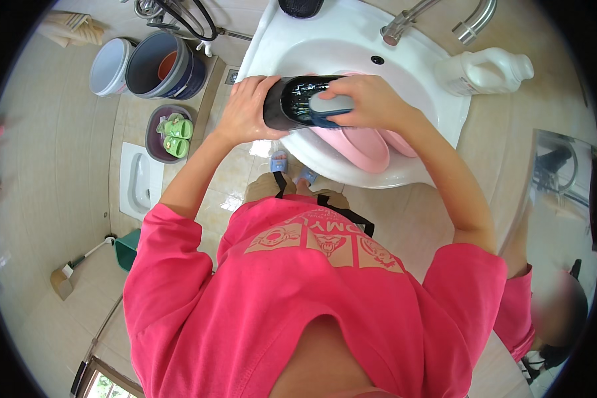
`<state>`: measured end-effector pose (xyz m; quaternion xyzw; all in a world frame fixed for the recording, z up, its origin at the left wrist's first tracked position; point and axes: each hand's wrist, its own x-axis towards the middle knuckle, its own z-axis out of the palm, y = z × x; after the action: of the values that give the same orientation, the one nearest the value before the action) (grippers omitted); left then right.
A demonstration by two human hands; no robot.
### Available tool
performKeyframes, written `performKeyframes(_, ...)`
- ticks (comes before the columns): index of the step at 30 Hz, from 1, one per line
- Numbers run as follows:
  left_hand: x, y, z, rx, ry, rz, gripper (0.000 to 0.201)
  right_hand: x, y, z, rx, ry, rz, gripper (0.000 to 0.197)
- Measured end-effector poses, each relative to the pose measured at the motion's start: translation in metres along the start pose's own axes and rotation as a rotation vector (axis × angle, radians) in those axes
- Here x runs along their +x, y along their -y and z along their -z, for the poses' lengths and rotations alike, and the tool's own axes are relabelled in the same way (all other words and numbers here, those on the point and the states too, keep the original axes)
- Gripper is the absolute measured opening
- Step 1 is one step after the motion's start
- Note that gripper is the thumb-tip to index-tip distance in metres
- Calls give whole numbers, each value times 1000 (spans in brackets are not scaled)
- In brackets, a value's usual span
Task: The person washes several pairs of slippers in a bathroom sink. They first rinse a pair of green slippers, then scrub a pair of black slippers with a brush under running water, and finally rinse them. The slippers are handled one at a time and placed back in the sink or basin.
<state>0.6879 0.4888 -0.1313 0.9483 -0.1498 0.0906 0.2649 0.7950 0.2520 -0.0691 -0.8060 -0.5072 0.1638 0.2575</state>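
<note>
Over the front of the white sink (325,174), my left hand (247,109) grips one end of a wet black slipper (280,105). My right hand (373,99) is closed around a scrub brush (331,104) with a grey back and dark blue bristles. The brush presses against the slipper's shiny, wet inner surface. Beneath my hands, pink slippers (357,147) lie in the basin, partly covered by the black slipper and my right hand. Another black slipper (300,5) rests at the sink's far left edge, cut off by the picture's border.
A white jug-like bottle (484,71) stands on the sink's right side, near the metal faucet (398,28). To the left are two buckets (111,69) and a basin (154,136) holding green clogs (176,136). A squat toilet (139,182) and a mirror (557,219) flank me.
</note>
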Motion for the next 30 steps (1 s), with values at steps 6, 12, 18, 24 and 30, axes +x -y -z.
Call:
performKeyframes(6, 0, -1, 0, -1, -3, -5, 94, -41, -22, 34, -29, 2, -72, 29)
performKeyframes(12, 1, -2, 3, -11, 0, 2, 94, -29, -17, 43, -18, -313, 35, 34)
performKeyframes(18, 3, -2, 2, -27, -12, -13, 90, 15, 0, -5, -124, -244, 329, 42)
performKeyframes(24, 4, -2, 2, -19, -1, 15, 91, 31, -2, -33, -267, -223, 345, 46)
performKeyframes(30, 4, -2, 2, -18, 19, -3, 90, 7, -25, -5, -253, -168, 210, 47)
